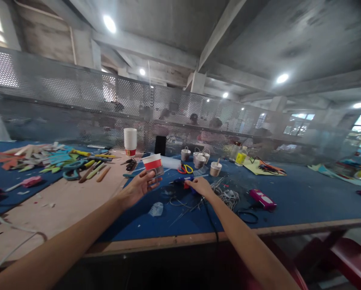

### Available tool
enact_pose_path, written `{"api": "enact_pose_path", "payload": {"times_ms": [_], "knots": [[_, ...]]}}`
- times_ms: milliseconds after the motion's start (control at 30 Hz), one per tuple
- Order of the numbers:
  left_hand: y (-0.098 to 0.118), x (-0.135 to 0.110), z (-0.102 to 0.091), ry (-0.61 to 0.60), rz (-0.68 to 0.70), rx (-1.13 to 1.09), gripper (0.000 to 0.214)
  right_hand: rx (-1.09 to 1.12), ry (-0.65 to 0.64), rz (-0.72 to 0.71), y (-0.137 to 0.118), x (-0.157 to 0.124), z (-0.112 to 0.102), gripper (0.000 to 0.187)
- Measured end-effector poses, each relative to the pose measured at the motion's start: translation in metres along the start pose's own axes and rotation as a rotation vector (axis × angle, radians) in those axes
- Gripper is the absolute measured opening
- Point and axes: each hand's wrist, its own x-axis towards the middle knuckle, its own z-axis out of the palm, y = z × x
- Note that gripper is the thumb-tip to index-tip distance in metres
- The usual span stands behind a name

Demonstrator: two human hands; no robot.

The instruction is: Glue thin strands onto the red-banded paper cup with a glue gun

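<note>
My left hand (142, 183) holds a red and white paper cup (152, 162) from below, tilted, above the blue table. Something clear and shiny at the cup's lower edge is too small to make out. My right hand (201, 186) is closed around a blue hot glue gun (180, 180) with a red trigger; its nozzle points left, toward the cup. From the gun a black cord runs down over the table's front edge. Just beyond it lie scissors (185, 168) with red and yellow handles. Beside my right wrist is a tangle of grey cord (230, 197).
A stack of paper cups (130, 141) stands behind my left hand. Small cup-shaped buckets (200, 161), a yellow-labelled bottle (241, 156) and a magenta box (262, 200) are to the right. Large scissors (74, 170) and coloured strips lie left. A perforated screen (171, 108) backs the table.
</note>
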Motion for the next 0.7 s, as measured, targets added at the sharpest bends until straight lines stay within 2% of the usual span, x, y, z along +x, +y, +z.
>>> {"api": "enact_pose_path", "payload": {"times_ms": [67,133,167,233,300,367,500,700], "knots": [[0.000,0.000,0.002,0.009,0.009,-0.014,0.036,-0.083,0.099,-0.047,-0.006,-0.006,0.000,0.040],[0.000,-0.001,0.004,0.039,0.015,-0.016,0.038,-0.100,0.181,-0.162,-0.020,-0.014,0.003,0.029],[0.000,-0.001,0.006,0.052,0.023,-0.008,0.039,-0.032,0.150,-0.233,-0.030,-0.018,0.007,0.026],[0.000,-0.003,0.008,0.058,0.036,0.024,0.043,0.287,-0.054,-0.347,-0.054,-0.027,0.017,0.028],[0.000,-0.004,0.010,0.044,0.061,0.058,0.046,0.632,-0.270,-0.378,-0.079,-0.035,0.031,0.043],[0.000,-0.005,0.010,0.028,0.105,0.081,0.047,0.814,-0.389,-0.370,-0.098,-0.042,0.044,0.052],[0.001,-0.005,0.008,0.032,0.153,0.114,0.044,0.907,-0.319,-0.282,-0.107,-0.044,0.056,0.044],[0.003,-0.007,0.011,0.077,0.112,0.148,0.043,0.821,-0.070,-0.406,-0.093,-0.034,0.042,0.030]]}}
